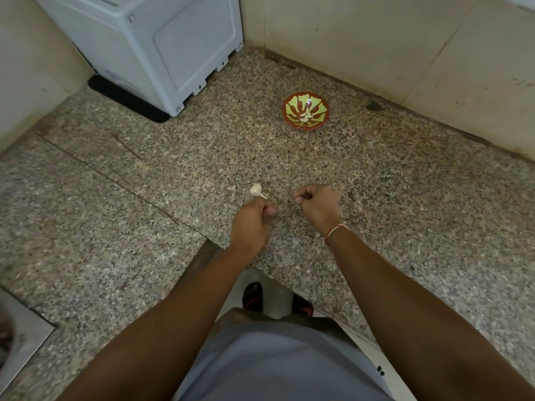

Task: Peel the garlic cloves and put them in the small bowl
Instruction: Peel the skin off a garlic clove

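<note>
Nearest us, our left hand (251, 219) pinches the garlic bulb (257, 190) by its stem, keeping cloves exposed. Our right hand (318, 205) has its fingers curled, perhaps pinching peel; we cannot tell. Far right on the counter (405, 198) waits the small bowl (305, 110).

Speckled granite table (376, 198), meeting tiled walls at the far corner. Small bowl (305, 110) (red rim, green inside, a few pale cloves in it) far right of middle. White appliance (162, 47) on a black mat (124, 99), far left.
</note>
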